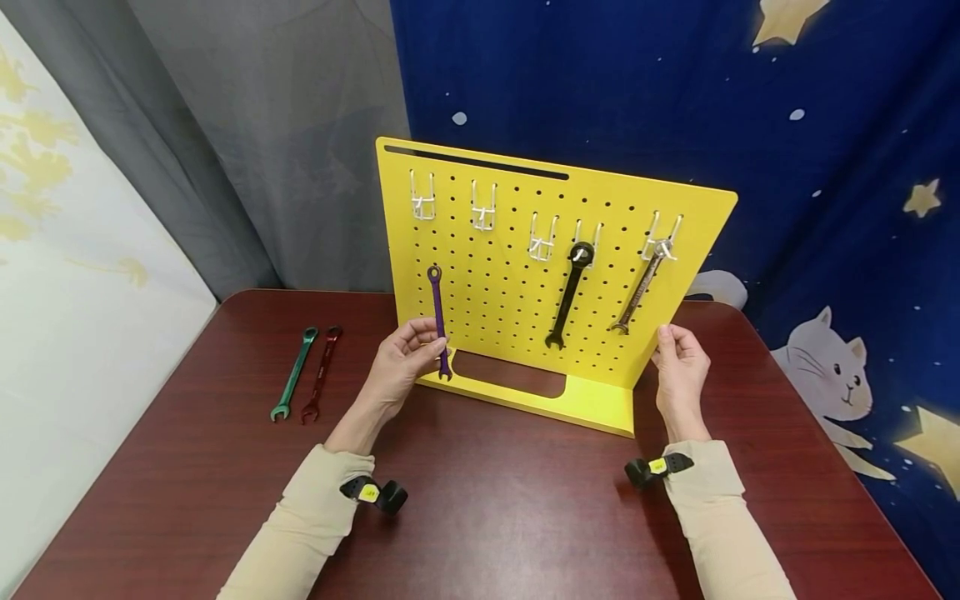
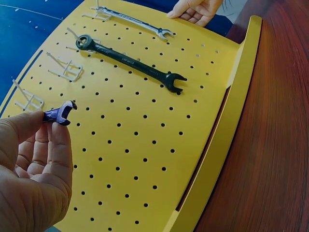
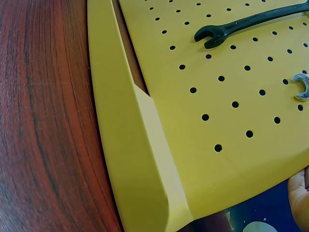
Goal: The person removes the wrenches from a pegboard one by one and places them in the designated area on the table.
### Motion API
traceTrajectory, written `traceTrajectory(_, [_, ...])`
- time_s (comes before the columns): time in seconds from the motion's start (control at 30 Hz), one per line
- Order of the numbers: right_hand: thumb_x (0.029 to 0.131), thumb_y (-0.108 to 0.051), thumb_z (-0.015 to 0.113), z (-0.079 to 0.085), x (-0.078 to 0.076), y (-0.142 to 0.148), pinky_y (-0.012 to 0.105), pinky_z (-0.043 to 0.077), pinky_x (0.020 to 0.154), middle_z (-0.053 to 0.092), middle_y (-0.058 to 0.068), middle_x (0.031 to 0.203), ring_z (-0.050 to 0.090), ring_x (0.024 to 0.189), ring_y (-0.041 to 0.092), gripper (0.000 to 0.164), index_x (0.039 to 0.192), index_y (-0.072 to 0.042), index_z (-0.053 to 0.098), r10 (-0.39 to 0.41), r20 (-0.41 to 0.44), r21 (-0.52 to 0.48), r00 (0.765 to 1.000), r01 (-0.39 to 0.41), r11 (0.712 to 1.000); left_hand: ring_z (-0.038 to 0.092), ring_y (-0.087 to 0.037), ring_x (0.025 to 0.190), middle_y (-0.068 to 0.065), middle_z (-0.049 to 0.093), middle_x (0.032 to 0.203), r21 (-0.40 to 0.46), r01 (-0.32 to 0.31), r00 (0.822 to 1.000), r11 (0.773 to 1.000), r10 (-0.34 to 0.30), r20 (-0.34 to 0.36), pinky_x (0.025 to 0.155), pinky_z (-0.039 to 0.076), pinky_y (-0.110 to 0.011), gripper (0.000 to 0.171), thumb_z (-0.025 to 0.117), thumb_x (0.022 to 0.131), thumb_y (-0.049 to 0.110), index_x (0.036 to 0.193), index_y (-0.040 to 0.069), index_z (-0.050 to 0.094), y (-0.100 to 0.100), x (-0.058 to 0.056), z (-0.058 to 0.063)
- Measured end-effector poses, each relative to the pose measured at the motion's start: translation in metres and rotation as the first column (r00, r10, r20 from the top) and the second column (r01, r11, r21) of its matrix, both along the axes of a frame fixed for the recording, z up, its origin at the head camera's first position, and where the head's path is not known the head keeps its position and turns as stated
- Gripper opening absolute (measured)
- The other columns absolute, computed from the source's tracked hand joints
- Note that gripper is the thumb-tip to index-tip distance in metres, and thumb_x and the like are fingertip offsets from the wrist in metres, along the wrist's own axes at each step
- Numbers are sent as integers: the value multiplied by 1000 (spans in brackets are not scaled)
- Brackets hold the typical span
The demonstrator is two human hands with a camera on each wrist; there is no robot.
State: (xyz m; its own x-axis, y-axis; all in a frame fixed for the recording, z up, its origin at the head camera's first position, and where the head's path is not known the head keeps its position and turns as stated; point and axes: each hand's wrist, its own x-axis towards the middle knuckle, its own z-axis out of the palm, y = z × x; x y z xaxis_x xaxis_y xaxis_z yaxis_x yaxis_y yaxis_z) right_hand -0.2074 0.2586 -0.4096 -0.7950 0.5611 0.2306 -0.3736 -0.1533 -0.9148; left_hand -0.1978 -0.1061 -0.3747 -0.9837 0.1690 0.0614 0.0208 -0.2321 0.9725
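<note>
Between thumb and fingers my left hand pinches a purple combination wrench near its lower end, ring end up, in front of the yellow pegboard. In the left wrist view, the open jaw of the purple wrench juts out past the fingertips. My right hand grips the pegboard's right edge, low down, with the thumb on the front. From white hooks on the board hang a black wrench and a silver wrench. Three more hooks, including the far left hook, hold nothing.
On the dark red table, left of the board, lie a green wrench and a red wrench side by side. A grey curtain and a blue star-patterned curtain hang behind the table.
</note>
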Motion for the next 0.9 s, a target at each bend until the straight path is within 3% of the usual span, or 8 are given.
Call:
traceTrajectory(0.4, [90, -13, 62, 1, 1, 0, 20, 53, 69, 63, -3, 76, 59, 73, 8, 8, 87, -6, 65, -4, 28, 26, 1000, 3, 1000, 64, -7, 78, 4, 61, 88, -33, -43, 999, 999, 43, 27, 73, 55, -22, 23, 68, 87, 13, 107, 15, 57, -21, 1, -1])
traceTrajectory(0.9, [89, -13, 63, 1, 1, 1, 20, 52, 67, 63, -2, 75, 57, 71, 10, 10, 87, -5, 66, 0, 15, 22, 1000, -1, 1000, 64, -2, 78, 10, 62, 87, -84, -83, 994, 993, 89, 68, 69, 53, -17, 20, 61, 91, 10, 108, 19, 55, -52, 5, -8])
